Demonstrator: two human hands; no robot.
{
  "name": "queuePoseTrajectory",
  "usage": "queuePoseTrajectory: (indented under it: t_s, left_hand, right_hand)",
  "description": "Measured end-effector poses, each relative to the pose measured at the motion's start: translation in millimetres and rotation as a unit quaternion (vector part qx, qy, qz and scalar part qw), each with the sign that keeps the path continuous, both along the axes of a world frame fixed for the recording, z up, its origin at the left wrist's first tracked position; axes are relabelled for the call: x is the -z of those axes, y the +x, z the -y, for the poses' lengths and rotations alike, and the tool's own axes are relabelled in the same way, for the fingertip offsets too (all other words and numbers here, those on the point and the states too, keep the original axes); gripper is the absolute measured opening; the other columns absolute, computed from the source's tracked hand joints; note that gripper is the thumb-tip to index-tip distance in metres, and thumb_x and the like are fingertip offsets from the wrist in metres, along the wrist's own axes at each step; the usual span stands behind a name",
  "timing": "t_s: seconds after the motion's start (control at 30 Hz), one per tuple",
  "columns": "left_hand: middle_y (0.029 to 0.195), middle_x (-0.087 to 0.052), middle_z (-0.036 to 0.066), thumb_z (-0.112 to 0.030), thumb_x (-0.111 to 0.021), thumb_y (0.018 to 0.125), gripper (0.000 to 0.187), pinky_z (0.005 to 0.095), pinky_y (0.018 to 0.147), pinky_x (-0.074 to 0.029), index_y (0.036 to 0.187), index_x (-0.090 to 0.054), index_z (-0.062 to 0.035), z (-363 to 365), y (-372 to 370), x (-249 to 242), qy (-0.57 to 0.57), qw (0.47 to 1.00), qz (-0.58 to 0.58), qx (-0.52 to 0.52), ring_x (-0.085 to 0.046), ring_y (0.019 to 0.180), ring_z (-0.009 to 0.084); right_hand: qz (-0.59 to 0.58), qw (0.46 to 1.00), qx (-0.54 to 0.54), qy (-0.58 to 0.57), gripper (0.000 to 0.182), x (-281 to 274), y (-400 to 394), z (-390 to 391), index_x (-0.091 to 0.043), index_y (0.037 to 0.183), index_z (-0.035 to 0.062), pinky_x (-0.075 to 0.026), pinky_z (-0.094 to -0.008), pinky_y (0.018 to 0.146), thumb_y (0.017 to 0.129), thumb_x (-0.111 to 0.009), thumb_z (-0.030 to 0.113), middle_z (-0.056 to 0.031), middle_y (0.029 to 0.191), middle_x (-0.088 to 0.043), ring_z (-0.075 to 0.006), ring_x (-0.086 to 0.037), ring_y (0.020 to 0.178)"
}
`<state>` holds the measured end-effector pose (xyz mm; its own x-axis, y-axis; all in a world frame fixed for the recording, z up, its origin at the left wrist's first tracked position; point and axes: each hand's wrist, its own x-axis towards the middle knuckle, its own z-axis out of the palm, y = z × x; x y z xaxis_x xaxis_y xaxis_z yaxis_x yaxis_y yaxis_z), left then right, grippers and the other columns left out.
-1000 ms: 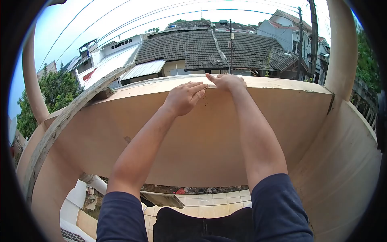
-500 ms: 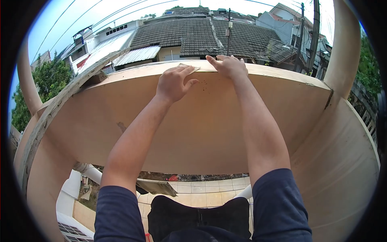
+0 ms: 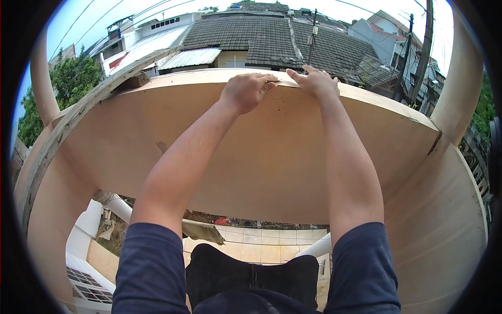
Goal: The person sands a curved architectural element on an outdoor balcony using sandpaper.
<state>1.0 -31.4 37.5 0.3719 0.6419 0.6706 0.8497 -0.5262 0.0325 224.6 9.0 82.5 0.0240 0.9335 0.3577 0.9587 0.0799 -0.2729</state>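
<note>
My left hand (image 3: 246,94) is bent over the top edge of a peach-painted concrete wall (image 3: 251,157). Its fingers press a small tan sheet (image 3: 272,80), which looks like sandpaper, against that edge; most of the sheet is hidden by the hand. Just to the right, my right hand (image 3: 318,83) rests on the wall's top with fingers spread, holding nothing that I can see. Dark specks (image 3: 280,102) mark the wall face below and between the two hands.
A rough curved concrete rim (image 3: 78,120) runs along the left. Round columns (image 3: 460,78) rise at both sides. Beneath the wall, an opening shows a tiled floor (image 3: 261,252) far below. Tiled roofs (image 3: 230,39) and utility poles (image 3: 422,55) stand beyond.
The view has shifted slightly. My left hand has slid a little along the edge towards my right hand, and its fingers now cover more of the sheet. My right hand stays on the wall's top.
</note>
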Motion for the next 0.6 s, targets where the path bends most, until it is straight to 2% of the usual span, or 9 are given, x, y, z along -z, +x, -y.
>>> queuePoseTrajectory:
  t_s: [0.03, 0.1, 0.23, 0.27, 0.3, 0.37, 0.47, 0.57, 0.6]
  left_hand:
    - [0.134, -0.075, 0.006, -0.042, -0.059, 0.108, 0.041, 0.0459, 0.107, -0.057, 0.143, -0.068, -0.0231, -2.5, -1.0, 9.2, 0.002, 1.000, -0.002, 0.000, -0.069, 0.127, 0.0286]
    - [0.138, -0.074, 0.004, -0.035, -0.065, 0.103, 0.041, 0.0455, 0.106, -0.058, 0.142, -0.069, -0.0228, -5.7, -2.1, 27.3, 0.239, 0.969, -0.056, 0.027, -0.069, 0.127, 0.0296]
    - [0.160, -0.057, -0.003, -0.028, -0.065, 0.101, 0.042, 0.0438, 0.121, -0.047, 0.143, -0.069, -0.0262, -7.0, -4.6, 54.9, 0.376, 0.910, -0.176, -0.009, -0.053, 0.148, 0.0267]
    - [0.165, -0.052, -0.005, -0.024, -0.063, 0.102, 0.043, 0.0431, 0.127, -0.041, 0.144, -0.067, -0.0292, -12.9, -7.1, 62.9, 0.362, 0.912, -0.189, 0.033, -0.043, 0.156, 0.0223]
    - [0.165, -0.052, -0.005, -0.024, -0.063, 0.102, 0.043, 0.0431, 0.127, -0.041, 0.144, -0.067, -0.0292, -14.0, -11.7, 63.7, 0.364, 0.911, -0.190, 0.033, -0.043, 0.156, 0.0223]
    - [0.166, -0.050, -0.005, -0.026, -0.058, 0.103, 0.048, 0.0440, 0.127, -0.039, 0.151, -0.061, -0.0324, -19.2, -24.4, 58.2, 0.345, 0.884, -0.306, 0.073, -0.044, 0.155, 0.0229]
    - [0.167, -0.048, -0.006, -0.028, -0.057, 0.104, 0.048, 0.0441, 0.129, -0.038, 0.152, -0.059, -0.0341, -14.8, -32.1, 20.4, 0.335, 0.882, -0.318, 0.093, -0.043, 0.156, 0.0220]
    - [0.166, -0.049, -0.009, -0.028, -0.059, 0.103, 0.050, 0.0424, 0.133, -0.031, 0.152, -0.059, -0.0376, -3.6, -27.1, 17.6, 0.240, 0.959, -0.150, 0.027, -0.041, 0.157, 0.0200]
    - [0.166, -0.049, -0.009, -0.028, -0.059, 0.103, 0.050, 0.0424, 0.133, -0.031, 0.152, -0.059, -0.0376, -5.0, -30.0, 22.2, 0.239, 0.958, -0.153, 0.030, -0.041, 0.157, 0.0200]
  right_hand:
    - [-0.002, 1.000, 0.000, 0.002, 0.096, 0.3, 0.2, -0.7, -0.042, 0.167, 0.0237, -0.014, -0.0525, 0.135, 0.094, -0.045, 0.087, -0.0085, 0.165, -0.052, -0.0283, -0.033, 0.161]
    - [0.002, 1.000, -0.008, 0.007, 0.098, 1.8, 0.6, -2.9, -0.040, 0.167, 0.0240, -0.016, -0.0528, 0.135, 0.094, -0.044, 0.088, -0.0089, 0.165, -0.051, -0.0283, -0.034, 0.160]
    - [0.010, 1.000, -0.003, -0.007, 0.103, -3.4, -0.5, 2.1, -0.030, 0.172, 0.0250, -0.019, -0.0545, 0.134, 0.093, -0.043, 0.090, -0.0080, 0.166, -0.050, -0.0291, -0.036, 0.159]
    - [0.011, 1.000, -0.001, -0.015, 0.104, -5.4, -0.7, 4.4, -0.024, 0.173, 0.0256, -0.020, -0.0551, 0.133, 0.093, -0.044, 0.089, -0.0077, 0.166, -0.051, -0.0296, -0.036, 0.160]
    - [0.010, 1.000, -0.001, -0.013, 0.104, -3.5, -0.6, 2.0, -0.024, 0.173, 0.0256, -0.020, -0.0551, 0.133, 0.093, -0.044, 0.089, -0.0077, 0.166, -0.051, -0.0296, -0.036, 0.160]
    - [0.008, 1.000, -0.005, 0.012, 0.105, 0.4, 1.4, -5.9, -0.022, 0.173, 0.0257, -0.020, -0.0554, 0.133, 0.092, -0.045, 0.089, -0.0084, 0.167, -0.049, -0.0296, -0.034, 0.161]
    - [0.013, 1.000, 0.003, 0.007, 0.107, -1.4, 0.4, -3.4, -0.020, 0.174, 0.0257, -0.017, -0.0557, 0.135, 0.092, -0.044, 0.090, -0.0075, 0.171, -0.042, -0.0296, -0.030, 0.162]
    - [0.016, 1.000, 0.004, 0.005, 0.107, 2.5, 0.6, -9.6, -0.020, 0.174, 0.0259, -0.017, -0.0562, 0.134, 0.092, -0.043, 0.091, -0.0076, 0.172, -0.041, -0.0298, -0.029, 0.163]
    - [0.015, 1.000, 0.001, 0.011, 0.107, 3.7, 1.2, -10.3, -0.020, 0.174, 0.0260, -0.017, -0.0565, 0.134, 0.092, -0.043, 0.091, -0.0077, 0.172, -0.041, -0.0299, -0.029, 0.163]
